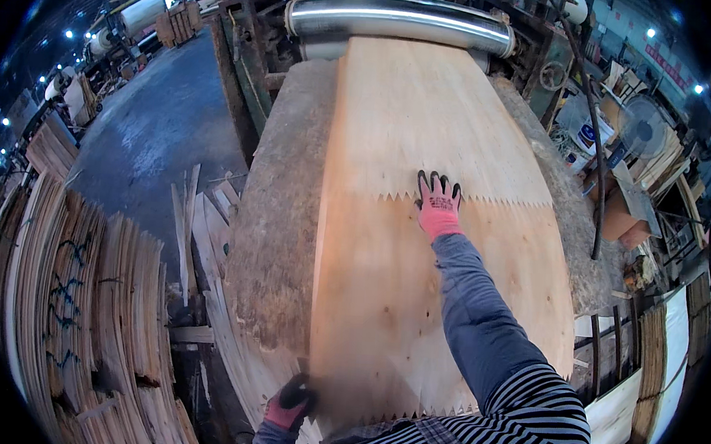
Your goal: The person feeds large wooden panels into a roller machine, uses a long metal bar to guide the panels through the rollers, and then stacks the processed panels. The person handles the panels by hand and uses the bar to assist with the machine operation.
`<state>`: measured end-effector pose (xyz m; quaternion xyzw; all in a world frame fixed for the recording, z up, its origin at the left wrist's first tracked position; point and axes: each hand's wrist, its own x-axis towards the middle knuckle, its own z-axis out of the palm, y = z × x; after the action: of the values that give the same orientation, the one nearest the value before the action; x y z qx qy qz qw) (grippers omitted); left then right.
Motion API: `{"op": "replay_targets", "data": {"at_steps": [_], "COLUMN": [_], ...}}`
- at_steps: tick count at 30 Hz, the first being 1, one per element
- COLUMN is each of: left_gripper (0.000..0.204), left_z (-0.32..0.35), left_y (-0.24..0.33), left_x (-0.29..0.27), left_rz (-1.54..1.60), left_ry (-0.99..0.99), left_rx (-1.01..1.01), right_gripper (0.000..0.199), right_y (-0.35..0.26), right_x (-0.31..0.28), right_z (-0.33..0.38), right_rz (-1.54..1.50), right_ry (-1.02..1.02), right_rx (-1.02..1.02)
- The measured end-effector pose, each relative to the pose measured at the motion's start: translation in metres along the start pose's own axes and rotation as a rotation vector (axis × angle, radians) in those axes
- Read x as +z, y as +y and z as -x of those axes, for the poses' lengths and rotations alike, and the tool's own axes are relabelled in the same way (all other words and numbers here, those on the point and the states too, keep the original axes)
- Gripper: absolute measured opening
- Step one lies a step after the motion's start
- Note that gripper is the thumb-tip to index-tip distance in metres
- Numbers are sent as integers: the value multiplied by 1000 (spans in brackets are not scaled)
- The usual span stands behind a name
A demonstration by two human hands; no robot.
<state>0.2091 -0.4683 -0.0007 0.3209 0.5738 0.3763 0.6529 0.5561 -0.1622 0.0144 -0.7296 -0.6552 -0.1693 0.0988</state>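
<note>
My right hand [438, 206], in a pink glove with dark fingertips, lies flat with its fingers spread. It rests where the zigzag edges of two wood veneer sheets meet. The near veneer sheet [385, 280] stretches back toward me and has a second toothed edge close to my body. Ahead of it, the far veneer sheet [409, 112] runs up to a shiny metal roller [398, 19]. Beside the near sheet's left near corner is my left hand [290, 401], in the same kind of glove. Its fingers are dark and blurred, so their grip cannot be made out.
Both sheets lie on a worn, brownish table [281, 186]. Tall stacks of veneer [102, 305] stand at the left, with loose strips [211, 222] beside the table. On the right are a fan [643, 128], a cardboard box [625, 208] and a dark upright rod [599, 154].
</note>
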Motion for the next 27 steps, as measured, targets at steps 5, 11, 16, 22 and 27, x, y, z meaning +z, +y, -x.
{"op": "replay_targets", "data": {"at_steps": [5, 11, 16, 22, 27], "left_gripper": [42, 38, 40, 42, 74], "left_z": [-11, 6, 66, 35, -31], "left_y": [-6, 93, 104, 67, -66], "left_x": [-11, 58, 102, 36, 21], "left_rz": [19, -29, -48, 115, -792], "left_ry": [-200, -593, -914, -975, -107], "left_rx": [-90, 206, 489, 310, 457], "right_gripper": [78, 98, 81, 46, 43], "right_y": [-28, 42, 63, 40, 19], "right_x": [-85, -147, -181, -275, -247], "right_z": [115, 326, 408, 395, 314], "right_rz": [-508, -886, -642, -422, -428], "right_ry": [-157, -556, 9, 242, 115], "right_rx": [-399, -386, -164, -182, -147]}}
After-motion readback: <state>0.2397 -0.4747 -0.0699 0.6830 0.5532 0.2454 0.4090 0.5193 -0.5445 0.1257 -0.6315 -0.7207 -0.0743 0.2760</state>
